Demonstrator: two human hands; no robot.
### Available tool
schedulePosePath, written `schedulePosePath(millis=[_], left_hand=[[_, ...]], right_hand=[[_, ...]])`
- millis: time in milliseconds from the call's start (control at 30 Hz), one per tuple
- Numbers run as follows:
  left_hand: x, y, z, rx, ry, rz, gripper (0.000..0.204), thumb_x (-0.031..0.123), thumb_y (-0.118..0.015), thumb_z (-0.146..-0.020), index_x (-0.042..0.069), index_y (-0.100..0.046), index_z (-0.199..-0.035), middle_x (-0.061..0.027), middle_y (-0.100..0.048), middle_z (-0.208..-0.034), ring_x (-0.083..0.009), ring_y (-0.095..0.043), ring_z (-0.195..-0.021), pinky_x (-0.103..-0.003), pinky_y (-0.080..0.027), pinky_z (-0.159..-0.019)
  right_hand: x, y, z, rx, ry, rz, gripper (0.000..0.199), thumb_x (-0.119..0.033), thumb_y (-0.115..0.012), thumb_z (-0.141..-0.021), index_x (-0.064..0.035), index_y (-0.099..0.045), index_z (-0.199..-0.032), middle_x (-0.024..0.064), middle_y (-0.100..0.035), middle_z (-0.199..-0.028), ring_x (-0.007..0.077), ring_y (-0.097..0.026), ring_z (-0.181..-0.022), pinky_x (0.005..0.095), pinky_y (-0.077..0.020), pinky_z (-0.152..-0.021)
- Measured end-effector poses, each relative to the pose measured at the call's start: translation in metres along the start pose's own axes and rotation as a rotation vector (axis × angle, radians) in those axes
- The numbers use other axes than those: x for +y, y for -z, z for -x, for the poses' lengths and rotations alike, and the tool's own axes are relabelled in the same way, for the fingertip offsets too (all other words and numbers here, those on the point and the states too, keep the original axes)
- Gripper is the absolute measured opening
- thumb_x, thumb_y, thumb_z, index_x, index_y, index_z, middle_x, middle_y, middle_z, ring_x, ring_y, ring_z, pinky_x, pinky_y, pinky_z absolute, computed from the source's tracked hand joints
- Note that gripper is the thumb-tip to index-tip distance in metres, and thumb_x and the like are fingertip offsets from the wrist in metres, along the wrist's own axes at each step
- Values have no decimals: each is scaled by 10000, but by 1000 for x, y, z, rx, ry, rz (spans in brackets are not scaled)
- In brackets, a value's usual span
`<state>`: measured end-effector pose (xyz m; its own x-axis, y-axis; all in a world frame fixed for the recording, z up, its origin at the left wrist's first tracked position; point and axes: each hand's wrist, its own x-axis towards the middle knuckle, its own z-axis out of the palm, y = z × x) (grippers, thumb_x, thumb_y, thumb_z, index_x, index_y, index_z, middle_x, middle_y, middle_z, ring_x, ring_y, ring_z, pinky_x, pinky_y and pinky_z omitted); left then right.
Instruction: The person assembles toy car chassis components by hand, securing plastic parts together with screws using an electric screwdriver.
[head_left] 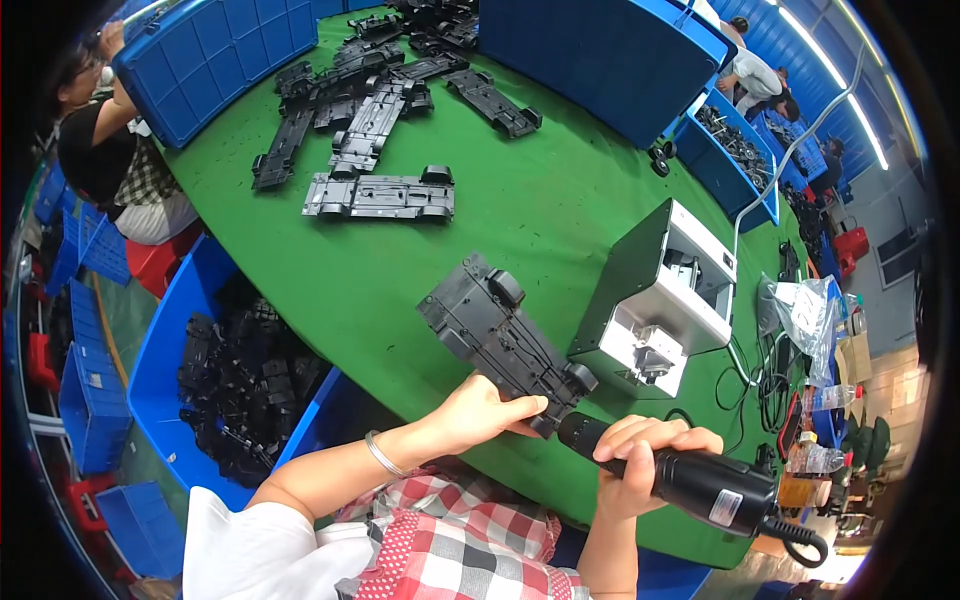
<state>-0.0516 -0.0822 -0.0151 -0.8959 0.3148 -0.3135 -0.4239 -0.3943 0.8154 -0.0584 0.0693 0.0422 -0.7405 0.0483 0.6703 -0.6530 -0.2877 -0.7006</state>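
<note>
A black plastic toy car chassis [495, 330] is held tilted over the green table by my left hand [490, 412], thumb on its near end and fingers underneath. My right hand [645, 460] wraps round a black corded electric screwdriver [715, 490]. The tool's nose points left, at the near end of the chassis by my left thumb; whether its tip touches is hidden. Just beyond the tool stands a silver and black box-shaped machine [655, 300] with an opening in its front.
More black chassis [380, 195] lie piled at the far side of the green table [540, 190]. Blue bins [220, 70] stand along the back. At the left, a blue tub [160, 390] holds black parts. Cables and plastic bottles [815, 458] are at the right. Another person [120, 150] sits at the far left.
</note>
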Motion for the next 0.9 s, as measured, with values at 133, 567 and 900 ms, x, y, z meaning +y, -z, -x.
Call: schedulePosePath(millis=[133,567,900], left_hand=[[-6,-3,2,-10,6,107,224,74,-559,-847,-12,-523,-1051,-64,-582,-980,-159,-588,-865,-296,-554,-686],[0,-36,22,-603,-322,-735,385,168,-616,-728,-54,-505,-1022,-167,-586,-616,-278,-598,-562,-374,-475,-527],[133,151,-52,562,-478,-1906,1010,199,-776,-602,-6,-158,-1374,-252,-403,-1238,-338,-400,-1163,-463,-310,-998]], right_hand=[[-1,1,7,-40,-4,17,348,23,-592,-746,-62,-329,-957,80,-499,-550,191,-479,-368,285,-439,-371],[-63,98,19,-29,-1047,366,540,22,-707,-511,-2,-392,-949,82,-520,-618,192,-502,-394,281,-433,-359],[-257,220,83,346,-1199,1183,362,-1,-699,-685,48,-546,-1010,101,-597,-924,182,-548,-809,309,-463,-732]])
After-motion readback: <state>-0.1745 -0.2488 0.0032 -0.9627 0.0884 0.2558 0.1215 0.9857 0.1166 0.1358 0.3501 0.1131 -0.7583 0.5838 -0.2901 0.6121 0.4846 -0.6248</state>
